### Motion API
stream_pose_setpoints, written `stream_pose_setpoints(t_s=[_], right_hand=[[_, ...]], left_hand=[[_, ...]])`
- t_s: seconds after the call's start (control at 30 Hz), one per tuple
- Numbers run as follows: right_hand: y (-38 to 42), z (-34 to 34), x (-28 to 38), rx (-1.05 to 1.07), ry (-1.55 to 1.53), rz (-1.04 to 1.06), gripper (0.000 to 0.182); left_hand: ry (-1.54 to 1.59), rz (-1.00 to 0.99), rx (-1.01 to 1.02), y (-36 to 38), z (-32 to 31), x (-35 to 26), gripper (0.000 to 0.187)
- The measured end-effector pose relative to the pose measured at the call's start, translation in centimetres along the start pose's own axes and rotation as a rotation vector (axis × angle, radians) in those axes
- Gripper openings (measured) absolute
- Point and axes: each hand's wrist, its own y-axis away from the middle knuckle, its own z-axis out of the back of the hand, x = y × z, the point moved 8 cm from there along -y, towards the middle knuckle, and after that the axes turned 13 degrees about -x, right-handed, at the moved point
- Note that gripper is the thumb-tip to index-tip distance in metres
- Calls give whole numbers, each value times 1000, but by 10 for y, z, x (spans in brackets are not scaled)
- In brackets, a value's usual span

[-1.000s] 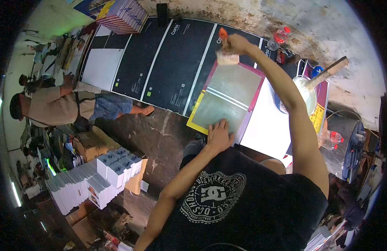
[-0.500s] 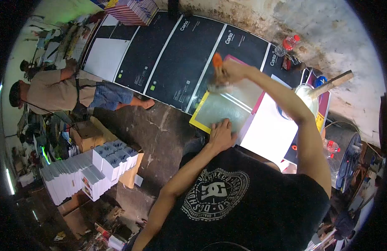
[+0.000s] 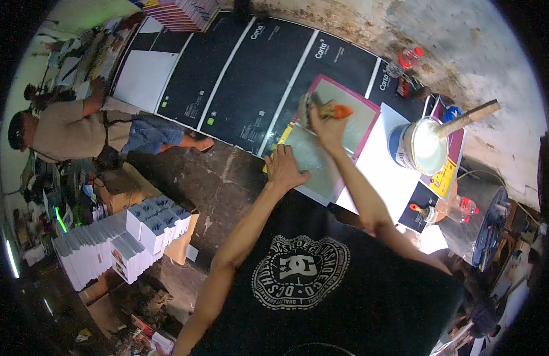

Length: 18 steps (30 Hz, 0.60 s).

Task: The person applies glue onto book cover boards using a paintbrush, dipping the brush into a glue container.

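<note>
Brush [image 3: 343,111] over sheet [image 3: 313,156], a hand to each

One sheet with pink and yellow edges is lying flat on the black-covered counter [image 3: 244,89], directly before the person. It is probably behaving as something light and bendable, and its shiny face is likely turning slippery where wet, so the edges are offering the safest hold. The one brush in use is probably weighing little, with soft bristles and a stiff orange handle for grasping.

The right hand [image 3: 328,129] is keeping a closed grip around the brush, whose bristles are blurring near the sheet's left edge; contact is not showing clearly. The left hand [image 3: 284,168] is spreading open over the yellow edge, pressing without grasping anything.

One white paper [image 3: 378,169] is lying just beside the sheet. Beyond it, one bucket [image 3: 400,143] is holding pale liquid and one wooden stick [image 3: 469,118]. One spare brush [image 3: 430,213] is lying near the bucket, and one red-capped bottle [image 3: 405,61] is resting by the wall. One other person [image 3: 72,130] is standing well apart.
</note>
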Motion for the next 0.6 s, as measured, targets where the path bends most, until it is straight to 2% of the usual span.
stream_pose_setpoints(t_s=[0.03,0.1,0.13,0.23,0.3,0.37,0.43,0.53,0.6], right_hand=[[18,-1,-5,35,-64,-143,32],[44,15,-21,36,-11,-252,31],[52,36,-37,13,17,-268,31],[56,119,-72,-114,84,-303,27],[63,180,-93,-117,242,-229,23],[64,234,-87,-207,315,-223,23],[58,274,-68,-303,339,-115,21],[50,303,-57,-380,433,-247,28],[39,300,-48,-410,354,-233,31]], left_hand=[[-14,-2,-27,-2,0,-1,86],[-32,-7,-54,1,-4,-3,86],[-5,16,-5,1,5,-7,81],[-20,16,-8,1,5,-10,85],[-30,6,6,0,2,-9,80],[-42,-8,34,-5,5,-6,75],[60,57,-125,-31,19,7,72],[260,125,-294,-91,21,21,70],[177,137,-117,-124,10,15,72]])
